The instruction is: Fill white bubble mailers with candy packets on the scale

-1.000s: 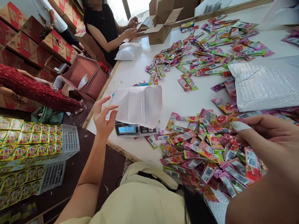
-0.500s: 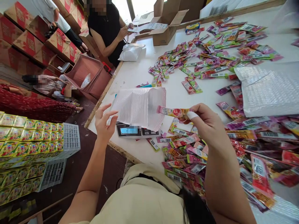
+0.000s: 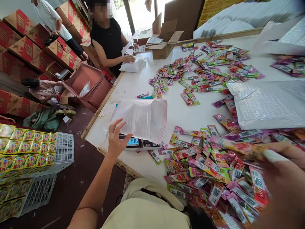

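Note:
My left hand (image 3: 117,138) is open, its fingers spread at the near left edge of a white bubble mailer (image 3: 140,117); whether they touch it I cannot tell. The mailer lies on a digital scale (image 3: 145,143) with a lit blue display, its open end facing right. At the far right, my blurred right hand (image 3: 286,168) pinches a stick sachet (image 3: 235,146) with pink, yellow and red print, above a heap of similar sachets (image 3: 202,162). A white covering shows on the right thumb.
Another bubble mailer (image 3: 269,105) lies on the right of the table. More sachets (image 3: 209,66) spread across the back, near an open carton (image 3: 164,47). A co-worker (image 3: 108,41) handles a white package (image 3: 130,66). Crates of yellow boxes (image 3: 64,149) stand at the left.
My right hand has swung right with the sachet, away from the mailer's open end. My left hand has come closer to the mailer. The co-worker's hand has lowered to the package.

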Motion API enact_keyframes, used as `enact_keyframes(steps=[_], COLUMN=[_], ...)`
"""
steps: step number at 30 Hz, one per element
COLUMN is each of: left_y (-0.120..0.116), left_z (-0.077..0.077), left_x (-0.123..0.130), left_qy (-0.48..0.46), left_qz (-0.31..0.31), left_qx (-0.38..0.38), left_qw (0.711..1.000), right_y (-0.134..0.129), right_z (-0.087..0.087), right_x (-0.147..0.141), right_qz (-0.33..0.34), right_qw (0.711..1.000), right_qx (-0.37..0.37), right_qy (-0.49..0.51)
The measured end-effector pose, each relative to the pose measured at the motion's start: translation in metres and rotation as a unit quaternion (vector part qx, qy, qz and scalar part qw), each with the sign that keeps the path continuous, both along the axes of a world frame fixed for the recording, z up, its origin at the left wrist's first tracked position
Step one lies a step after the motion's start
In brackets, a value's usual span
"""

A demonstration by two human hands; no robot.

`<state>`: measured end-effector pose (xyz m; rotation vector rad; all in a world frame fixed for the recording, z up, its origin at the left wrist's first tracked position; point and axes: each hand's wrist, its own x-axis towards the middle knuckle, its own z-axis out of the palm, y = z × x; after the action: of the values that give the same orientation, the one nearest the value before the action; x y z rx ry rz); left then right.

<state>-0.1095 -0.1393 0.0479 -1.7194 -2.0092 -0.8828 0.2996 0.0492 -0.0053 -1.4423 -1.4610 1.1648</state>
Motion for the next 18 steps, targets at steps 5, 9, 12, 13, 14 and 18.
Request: enact_keyframes(steps=[5,9,12,13,14,18], left_y=[0.001,-0.004,-0.011,-0.014,-0.015,-0.018], left_z=[0.001,0.001,-0.006,-0.008,-0.008,0.026], left_x=[0.001,0.005,0.011,0.009,0.003,-0.078], left_qy=[-0.009,-0.013,-0.007,-0.003,0.001,0.01], left_qz=[0.004,0.011,0.001,0.002,0.013,0.179], left_qx=[-0.003,-0.015,-0.02,-0.025,-0.032,-0.043], left_qw=[1.0,1.0,1.0,1.0,0.999,0.983], right_y=[0.004,0.013,0.01,0.009,0.007,0.013], right_z=[0.022,0.004,-0.001,0.0,0.001,-0.01], right_x=[-0.115,-0.202,-0.228,-0.227,-0.221,-0.171], right_qz=[0.113,0.291,0.333,0.328,0.323,0.312], right_qw=[0.977,0.952,0.934,0.931,0.93,0.932], right_qx=[0.004,0.036,0.105,0.123,0.133,0.135], right_qy=[0.179,0.081,-0.071,-0.1,-0.116,-0.125])
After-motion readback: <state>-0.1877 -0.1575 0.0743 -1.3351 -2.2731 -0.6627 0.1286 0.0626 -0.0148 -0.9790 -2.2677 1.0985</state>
